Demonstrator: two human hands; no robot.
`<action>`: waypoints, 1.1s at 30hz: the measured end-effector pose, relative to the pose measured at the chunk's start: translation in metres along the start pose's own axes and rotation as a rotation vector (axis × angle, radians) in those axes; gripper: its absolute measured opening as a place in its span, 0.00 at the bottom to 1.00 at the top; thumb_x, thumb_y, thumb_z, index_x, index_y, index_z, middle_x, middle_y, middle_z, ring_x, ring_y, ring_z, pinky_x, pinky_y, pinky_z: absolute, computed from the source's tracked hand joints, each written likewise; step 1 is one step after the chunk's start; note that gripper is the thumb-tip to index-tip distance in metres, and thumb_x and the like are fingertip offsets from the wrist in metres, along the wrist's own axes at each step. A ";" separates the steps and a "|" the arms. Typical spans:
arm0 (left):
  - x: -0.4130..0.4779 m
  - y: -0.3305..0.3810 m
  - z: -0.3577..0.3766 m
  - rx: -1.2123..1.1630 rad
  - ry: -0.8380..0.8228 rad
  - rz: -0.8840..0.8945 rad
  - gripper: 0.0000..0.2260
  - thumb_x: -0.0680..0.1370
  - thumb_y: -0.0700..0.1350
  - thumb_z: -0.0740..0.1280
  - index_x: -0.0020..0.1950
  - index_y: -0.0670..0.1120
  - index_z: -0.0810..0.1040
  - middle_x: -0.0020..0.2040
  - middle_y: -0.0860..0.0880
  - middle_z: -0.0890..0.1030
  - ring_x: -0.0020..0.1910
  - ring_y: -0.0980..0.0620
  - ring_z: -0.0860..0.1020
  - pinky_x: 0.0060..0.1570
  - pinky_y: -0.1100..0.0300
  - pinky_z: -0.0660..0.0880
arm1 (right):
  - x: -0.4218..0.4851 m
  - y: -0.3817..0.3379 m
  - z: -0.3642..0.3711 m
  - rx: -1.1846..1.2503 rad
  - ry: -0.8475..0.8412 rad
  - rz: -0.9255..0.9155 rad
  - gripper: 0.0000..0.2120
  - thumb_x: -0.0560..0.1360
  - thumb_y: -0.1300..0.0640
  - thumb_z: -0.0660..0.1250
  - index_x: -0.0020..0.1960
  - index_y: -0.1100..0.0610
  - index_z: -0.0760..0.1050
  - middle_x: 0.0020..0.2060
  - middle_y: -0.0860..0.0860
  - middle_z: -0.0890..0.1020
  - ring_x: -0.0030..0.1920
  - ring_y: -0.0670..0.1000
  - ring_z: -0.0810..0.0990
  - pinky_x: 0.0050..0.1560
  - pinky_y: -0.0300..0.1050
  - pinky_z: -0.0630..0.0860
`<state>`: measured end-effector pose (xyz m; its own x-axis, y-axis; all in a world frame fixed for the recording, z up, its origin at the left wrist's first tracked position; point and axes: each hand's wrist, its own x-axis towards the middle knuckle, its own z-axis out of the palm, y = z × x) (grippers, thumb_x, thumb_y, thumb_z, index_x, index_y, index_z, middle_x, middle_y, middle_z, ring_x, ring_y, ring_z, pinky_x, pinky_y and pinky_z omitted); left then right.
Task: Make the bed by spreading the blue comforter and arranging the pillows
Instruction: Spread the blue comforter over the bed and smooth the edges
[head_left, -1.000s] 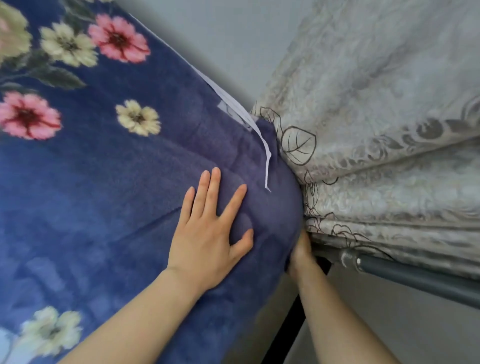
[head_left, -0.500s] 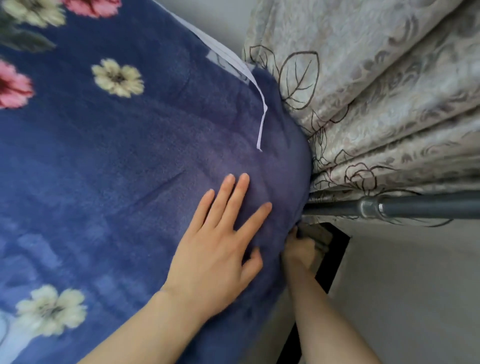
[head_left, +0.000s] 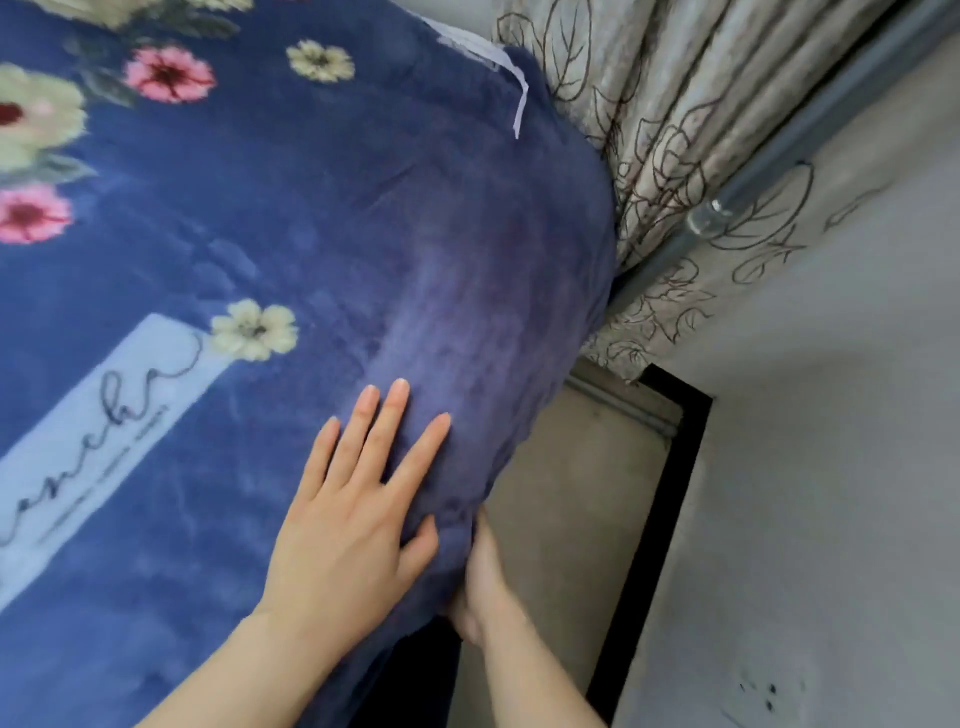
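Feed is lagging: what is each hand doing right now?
Left hand: open, flat on the blue comforter.
Right hand: at the comforter's edge; grip cannot be told.

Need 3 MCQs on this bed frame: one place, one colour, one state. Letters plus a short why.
1. Where does the left hand lie?
A. flat on top of the blue comforter
B. on the curtain
C. on the metal rail

2. What colour is the loose ribbon at the comforter's far corner?
A. red
B. white
C. black

3. What is the right hand doing?
A. hanging free
B. holding a pillow
C. reaching in at the comforter's side edge

Key: 1 A, palm and spread fingers rest on the blue fabric. 2 B, the strip reads white against the blue. 3 C, its fingers disappear under the edge, beside the floor gap.
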<state>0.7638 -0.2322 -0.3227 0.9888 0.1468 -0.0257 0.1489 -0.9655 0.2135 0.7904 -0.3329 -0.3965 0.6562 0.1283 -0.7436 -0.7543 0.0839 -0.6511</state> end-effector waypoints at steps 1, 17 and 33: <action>-0.027 -0.004 -0.001 0.004 -0.002 -0.031 0.36 0.67 0.55 0.62 0.76 0.52 0.63 0.78 0.43 0.57 0.77 0.43 0.56 0.74 0.48 0.50 | -0.009 0.009 -0.018 0.075 -0.087 0.169 0.16 0.83 0.51 0.54 0.61 0.49 0.78 0.50 0.46 0.85 0.57 0.50 0.82 0.57 0.48 0.78; -0.268 -0.053 0.009 0.104 -0.129 -0.097 0.50 0.61 0.56 0.71 0.79 0.50 0.52 0.77 0.33 0.53 0.77 0.35 0.50 0.75 0.47 0.45 | -0.058 0.148 -0.014 -0.649 0.247 0.115 0.24 0.80 0.44 0.60 0.60 0.66 0.73 0.58 0.66 0.79 0.59 0.65 0.77 0.53 0.50 0.72; -0.695 -0.147 0.069 0.150 -0.428 0.242 0.25 0.81 0.40 0.38 0.75 0.37 0.60 0.73 0.40 0.68 0.78 0.43 0.40 0.76 0.51 0.40 | -0.343 0.371 0.021 -0.470 -0.009 0.441 0.11 0.74 0.46 0.65 0.46 0.53 0.78 0.33 0.46 0.81 0.32 0.46 0.76 0.33 0.41 0.70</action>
<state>0.0549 -0.2066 -0.4036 0.9044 -0.1557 -0.3974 -0.1165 -0.9858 0.1210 0.2849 -0.3245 -0.3802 0.2851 0.0609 -0.9566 -0.8620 -0.4200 -0.2836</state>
